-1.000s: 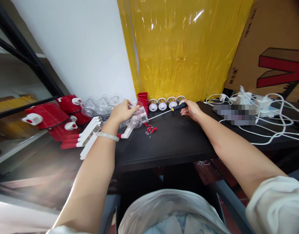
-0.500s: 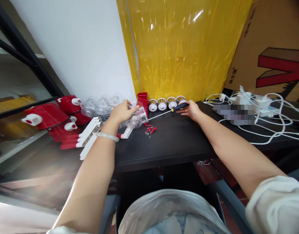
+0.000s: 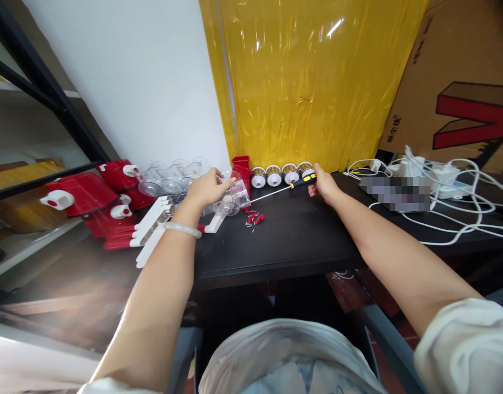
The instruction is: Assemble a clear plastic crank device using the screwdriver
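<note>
My left hand (image 3: 210, 190) is closed on a clear plastic part (image 3: 240, 192) with rounded cups, held low over the black table. In my right hand (image 3: 324, 183) is a screwdriver (image 3: 304, 180) with a black and yellow handle, gripped at its back end. Its long shaft points left, and the tip meets the right side of the clear part. Just below the tip lie small red plastic pieces (image 3: 258, 219) and some tiny screws (image 3: 249, 225). A white arm-shaped piece (image 3: 215, 222) with a red end sits under my left hand.
More clear cups (image 3: 171, 178) stand at the back left, beside red containers with white knobs (image 3: 77, 191) and a stack of white and red handles (image 3: 153, 219). A red cup (image 3: 241, 167) and several patterned cylinders (image 3: 274, 175) line the back. White cables (image 3: 477, 202) tangle at right.
The screwdriver handle has turned in my right hand, showing its yellow patches, and my fingers have curled in more. My left hand and the clear part stay nearly where they were.
</note>
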Available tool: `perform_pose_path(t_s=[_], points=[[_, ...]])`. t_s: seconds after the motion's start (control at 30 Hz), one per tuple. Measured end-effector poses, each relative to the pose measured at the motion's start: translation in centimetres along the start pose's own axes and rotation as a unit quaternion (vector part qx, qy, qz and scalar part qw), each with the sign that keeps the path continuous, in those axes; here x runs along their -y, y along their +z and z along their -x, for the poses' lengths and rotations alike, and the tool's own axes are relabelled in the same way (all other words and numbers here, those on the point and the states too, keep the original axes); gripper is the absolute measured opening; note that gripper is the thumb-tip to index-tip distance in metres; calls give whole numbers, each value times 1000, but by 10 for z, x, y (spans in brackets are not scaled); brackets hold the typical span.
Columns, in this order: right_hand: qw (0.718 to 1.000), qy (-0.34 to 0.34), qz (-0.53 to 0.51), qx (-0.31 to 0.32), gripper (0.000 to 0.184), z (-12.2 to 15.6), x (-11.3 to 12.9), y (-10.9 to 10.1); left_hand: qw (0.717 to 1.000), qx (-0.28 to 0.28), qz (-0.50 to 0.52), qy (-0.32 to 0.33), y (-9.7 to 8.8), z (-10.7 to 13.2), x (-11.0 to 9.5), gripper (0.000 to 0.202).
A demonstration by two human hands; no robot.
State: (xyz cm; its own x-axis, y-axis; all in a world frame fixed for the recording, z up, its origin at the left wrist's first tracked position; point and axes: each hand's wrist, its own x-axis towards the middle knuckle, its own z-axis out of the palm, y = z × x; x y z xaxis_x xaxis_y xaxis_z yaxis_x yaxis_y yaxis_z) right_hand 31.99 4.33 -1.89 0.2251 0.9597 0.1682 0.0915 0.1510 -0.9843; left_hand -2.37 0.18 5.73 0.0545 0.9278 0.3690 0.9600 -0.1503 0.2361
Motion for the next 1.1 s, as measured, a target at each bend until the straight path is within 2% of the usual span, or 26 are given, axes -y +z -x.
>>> perform_pose_path(t_s=[0.07,0.13,0.33,0.57,0.67,0.8,0.93,1.1], points=[[998,50,-32,0,50,0,2,1,1000,1,0,-1,0,0,0,67],[996,70,-63,2,43,0,5,3,1000,3,1,-2,0,0,0,67],[997,38,-63,0,23,1,5,3,1000,1,-5,1,-1,2,-2,68],[999,-25,34,-15,36,-5,-10,-2,1000,-4,-3,1,-2,4,-2,69],[999,10,22,-28,39,-5,-8,-1,1000,-5,-4,0,-2,4,-1,70],[994,91,-55,6,38,2,3,4,1000,-7,-3,-5,-2,5,1,70],[990,71,-123,14,28,9,9,9,1000,-12,-12,-2,-4,5,2,71],[993,59,-96,16,22,5,2,11,1000,-16,-18,-18,-3,4,3,67]])
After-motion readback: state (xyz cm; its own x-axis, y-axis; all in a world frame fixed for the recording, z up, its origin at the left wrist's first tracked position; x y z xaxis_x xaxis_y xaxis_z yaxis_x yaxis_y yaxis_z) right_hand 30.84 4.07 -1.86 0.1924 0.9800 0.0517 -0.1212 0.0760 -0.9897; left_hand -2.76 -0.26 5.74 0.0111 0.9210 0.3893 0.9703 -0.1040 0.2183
